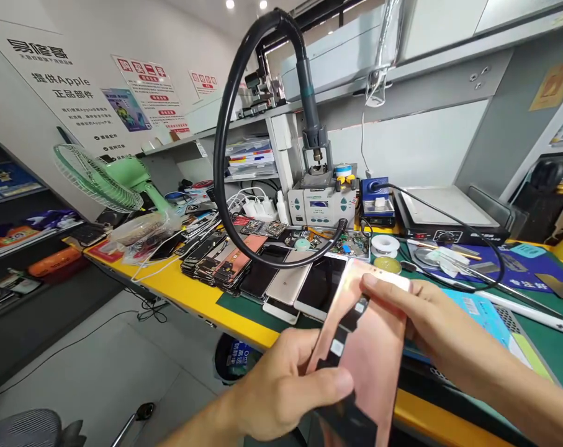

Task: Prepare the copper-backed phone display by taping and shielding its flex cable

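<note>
Both hands grip a phone screen point(377, 354), its copper-coloured back turned up towards me, with a black strip and two pale squares along its left part. My left hand point(295, 385) is wrapped round the lower left edge, thumb pressed on the black strip. At the upper right, my right hand point(418, 310) holds the far end, its thumb lying on the copper surface and the other fingers behind. The panel is tilted above the table's front edge. Just beyond it lie a white-framed phone point(322, 282), a gold phone back point(288, 279) and a dark screen point(264, 273).
A stack of phone screens point(211, 261) stands left of centre. Behind, a hot-air station point(321, 205) carries a looping black hose point(221, 143). A hot plate point(449, 211), solder spool point(385, 244) and cabled soldering iron point(526, 313) are on the right. A green fan point(99, 177) stands left.
</note>
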### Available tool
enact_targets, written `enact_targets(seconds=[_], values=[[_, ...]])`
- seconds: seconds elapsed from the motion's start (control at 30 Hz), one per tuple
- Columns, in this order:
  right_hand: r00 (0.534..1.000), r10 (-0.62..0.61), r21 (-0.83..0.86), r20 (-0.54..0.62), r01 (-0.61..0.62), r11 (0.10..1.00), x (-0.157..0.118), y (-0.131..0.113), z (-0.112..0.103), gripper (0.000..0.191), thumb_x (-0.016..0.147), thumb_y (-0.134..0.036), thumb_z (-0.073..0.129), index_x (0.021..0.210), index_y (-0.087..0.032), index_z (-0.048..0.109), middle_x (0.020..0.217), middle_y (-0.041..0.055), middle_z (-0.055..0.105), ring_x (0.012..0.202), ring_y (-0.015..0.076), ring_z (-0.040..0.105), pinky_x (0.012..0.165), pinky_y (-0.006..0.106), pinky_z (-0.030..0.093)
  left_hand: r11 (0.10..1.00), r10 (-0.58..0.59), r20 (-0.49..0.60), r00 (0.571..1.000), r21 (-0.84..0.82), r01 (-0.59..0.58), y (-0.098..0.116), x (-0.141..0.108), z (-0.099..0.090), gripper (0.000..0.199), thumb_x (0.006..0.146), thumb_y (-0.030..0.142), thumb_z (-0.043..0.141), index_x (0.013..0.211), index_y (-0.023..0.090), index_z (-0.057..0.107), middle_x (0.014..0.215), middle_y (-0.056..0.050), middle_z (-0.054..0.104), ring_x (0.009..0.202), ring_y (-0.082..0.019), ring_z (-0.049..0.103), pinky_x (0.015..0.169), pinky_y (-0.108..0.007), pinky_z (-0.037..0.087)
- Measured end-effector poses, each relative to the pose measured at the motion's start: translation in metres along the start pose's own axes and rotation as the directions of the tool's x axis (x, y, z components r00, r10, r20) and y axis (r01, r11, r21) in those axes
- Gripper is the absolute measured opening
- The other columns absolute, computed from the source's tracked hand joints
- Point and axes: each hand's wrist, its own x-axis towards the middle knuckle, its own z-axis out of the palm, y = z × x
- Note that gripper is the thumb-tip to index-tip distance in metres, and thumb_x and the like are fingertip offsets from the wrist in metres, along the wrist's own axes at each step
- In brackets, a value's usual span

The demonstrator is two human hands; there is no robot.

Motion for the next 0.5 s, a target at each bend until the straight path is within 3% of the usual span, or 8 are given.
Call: enact_targets(seconds=[0.07, 0.13, 0.2, 0.27, 0.37, 0.5], values=[[0.998, -0.068, -0.089, 0.008, 0.069, 0.994, 0.001, 0.002, 0.000, 0.043, 0.086, -0.057, 0.061, 0.075, -0.016, 0.070, 0.067, 0.0038, 0.063, 0.060, 0.0155, 0.057, 0.053, 0.024, 0.048, 0.991, -0.051, -0.130, 0.990, -0.132, 0.034, -0.016, -0.020, -0.007, 0.039, 0.071, 0.049, 0.074, 0.075, 0.012, 0.062, 0.062, 0.001, 0.047, 0.053, -0.007, 0.037, 0.049, -0.020, 0.027], [0.994, -0.105, -0.147, -0.019, 0.102, 0.984, 0.002, 0.002, -0.001, 0.040, 0.086, -0.056, 0.062, 0.079, -0.017, 0.069, 0.070, 0.0031, 0.062, 0.061, 0.0144, 0.056, 0.051, 0.023, 0.048, 0.970, -0.105, -0.306, 0.946, -0.241, 0.030, -0.032, -0.042, -0.016, 0.037, 0.067, 0.043, 0.076, 0.082, 0.011, 0.067, 0.060, 0.002, 0.049, 0.050, -0.007, 0.039, 0.047, -0.019, 0.028], [0.997, -0.071, -0.176, -0.038, 0.063, 0.982, 0.002, 0.001, -0.001, 0.038, 0.086, -0.055, 0.063, 0.082, -0.018, 0.069, 0.073, 0.0035, 0.063, 0.061, 0.0143, 0.057, 0.050, 0.022, 0.048, 0.963, -0.160, -0.541, 0.826, -0.269, 0.010, -0.044, -0.061, -0.028, 0.033, 0.071, 0.037, 0.074, 0.093, 0.014, 0.068, 0.058, 0.001, 0.056, 0.049, -0.010, 0.048, 0.048, -0.020, 0.037], [0.999, -0.022, -0.199, -0.029, 0.016, 0.980, 0.003, 0.001, -0.001, 0.036, 0.087, -0.053, 0.063, 0.082, -0.018, 0.068, 0.073, 0.0039, 0.064, 0.059, 0.0129, 0.056, 0.050, 0.022, 0.048, 0.971, -0.174, -0.636, 0.752, -0.236, 0.026, -0.049, -0.074, -0.041, 0.030, 0.078, 0.035, 0.066, 0.101, 0.015, 0.066, 0.057, 0.000, 0.061, 0.043, -0.016, 0.056, 0.046, -0.028, 0.045], [1.000, 0.006, -0.214, -0.005, -0.007, 0.977, 0.003, 0.001, 0.001, 0.031, 0.088, -0.046, 0.064, 0.078, -0.017, 0.067, 0.079, 0.0044, 0.065, 0.057, 0.0108, 0.055, 0.049, 0.021, 0.047, 0.991, -0.106, -0.632, 0.768, -0.132, 0.028, -0.047, -0.079, -0.065, 0.018, 0.081, 0.031, 0.061, 0.085, 0.013, 0.065, 0.058, -0.003, 0.063, 0.044, -0.019, 0.059, 0.046, -0.032, 0.050], [1.000, -0.001, -0.196, 0.013, 0.004, 0.981, 0.003, -0.001, 0.001, 0.031, 0.088, -0.044, 0.063, 0.074, -0.016, 0.064, 0.086, 0.0059, 0.065, 0.065, 0.0136, 0.058, 0.050, 0.022, 0.048, 0.997, -0.075, -0.608, 0.790, -0.070, 0.041, -0.035, -0.062, -0.096, 0.015, 0.079, 0.029, 0.064, 0.077, 0.015, 0.059, 0.060, -0.002, 0.064, 0.041, -0.018, 0.059, 0.041, -0.032, 0.051]])
